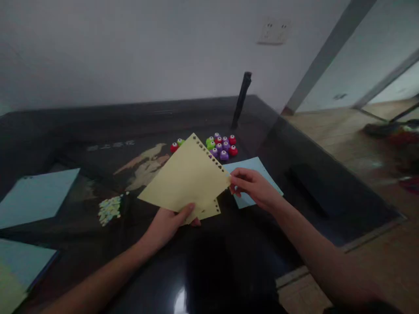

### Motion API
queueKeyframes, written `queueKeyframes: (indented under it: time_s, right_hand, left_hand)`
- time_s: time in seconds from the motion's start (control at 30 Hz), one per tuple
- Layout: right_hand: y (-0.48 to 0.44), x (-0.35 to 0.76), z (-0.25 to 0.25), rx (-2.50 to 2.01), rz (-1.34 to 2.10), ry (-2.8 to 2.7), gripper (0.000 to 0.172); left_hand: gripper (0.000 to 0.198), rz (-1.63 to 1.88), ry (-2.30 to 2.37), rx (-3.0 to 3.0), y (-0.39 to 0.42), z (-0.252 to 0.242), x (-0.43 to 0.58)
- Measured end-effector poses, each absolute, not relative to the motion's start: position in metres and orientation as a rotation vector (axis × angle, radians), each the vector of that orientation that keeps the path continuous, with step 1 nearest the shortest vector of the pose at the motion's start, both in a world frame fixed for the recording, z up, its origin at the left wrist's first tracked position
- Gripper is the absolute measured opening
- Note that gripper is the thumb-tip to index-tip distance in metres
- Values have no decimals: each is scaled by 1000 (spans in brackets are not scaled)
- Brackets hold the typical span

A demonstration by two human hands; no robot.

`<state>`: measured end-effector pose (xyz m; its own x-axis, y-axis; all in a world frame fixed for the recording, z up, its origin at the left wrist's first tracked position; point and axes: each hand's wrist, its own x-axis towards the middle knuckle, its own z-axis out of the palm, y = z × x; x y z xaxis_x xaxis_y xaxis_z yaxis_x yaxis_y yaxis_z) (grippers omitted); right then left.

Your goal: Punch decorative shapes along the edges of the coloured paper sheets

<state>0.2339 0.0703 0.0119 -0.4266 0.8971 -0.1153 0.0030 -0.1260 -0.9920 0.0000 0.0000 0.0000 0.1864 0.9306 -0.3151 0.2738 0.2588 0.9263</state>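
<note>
A yellow paper sheet (186, 174) is held up over the dark table, tilted, with a row of small punched shapes along its upper right edge. My left hand (170, 222) is closed on its lower edge, thumb on top. Part of another yellow sheet (211, 211), also with punched holes, shows below it. My right hand (253, 185) pinches the right corner of the upper sheet. Beneath the right hand lies a light blue sheet (244, 200). Just behind the yellow paper stand several small red, green and purple craft punches (224, 146), some partly hidden by it.
A pile of tiny paper cutouts (109, 209) lies left of centre. Blue sheets (42, 194) rest at the left edge, with more yellow paper (9, 283) in the near corner. A black upright post (242, 98) rises at the back. A dark flat object (314, 187) lies on the right.
</note>
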Motion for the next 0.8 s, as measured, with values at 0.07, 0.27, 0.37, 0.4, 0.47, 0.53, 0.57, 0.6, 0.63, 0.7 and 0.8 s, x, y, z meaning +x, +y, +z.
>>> queueKeyframes:
  time_s: [0.07, 0.27, 0.37, 0.4, 0.47, 0.53, 0.57, 0.6, 0.63, 0.7, 0.8]
  right_hand:
    - [69, 235, 11, -1044, 1634, -1457, 25]
    - [68, 236, 11, -1056, 1648, -1490, 22]
    - [67, 235, 12, -1054, 1661, -1486, 22]
    - [67, 234, 12, -1050, 1665, -1477, 23]
    - [67, 232, 11, -1043, 1675, -1446, 23]
    - [66, 230, 10, -1033, 1693, -1400, 22]
    - [66, 229, 10, -1028, 1709, -1375, 22]
    - [65, 229, 10, -1022, 1728, -1349, 22]
    - [64, 228, 10, -1017, 1749, -1324, 22]
    - [63, 226, 11, -1008, 1782, -1276, 22]
    - [60, 224, 12, -1002, 1793, -1238, 23]
  left_hand:
    - [34, 699, 1335, 1258, 0, -1, -1]
    - [34, 703, 1317, 1296, 0, 0, -3]
    - [33, 713, 1308, 1273, 1, 1, -2]
    - [32, 713, 1306, 1265, 2, 1, -2]
    - [32, 711, 1308, 1251, 3, 0, -2]
    - [31, 704, 1313, 1234, 3, -1, -2]
    - [31, 705, 1315, 1226, 3, -2, -2]
    - [31, 707, 1316, 1220, 3, -2, -2]
    - [30, 714, 1317, 1216, 3, -3, -2]
    - [31, 708, 1305, 1206, 5, -3, -4]
    - [39, 551, 1240, 1192, 11, 1, -14]
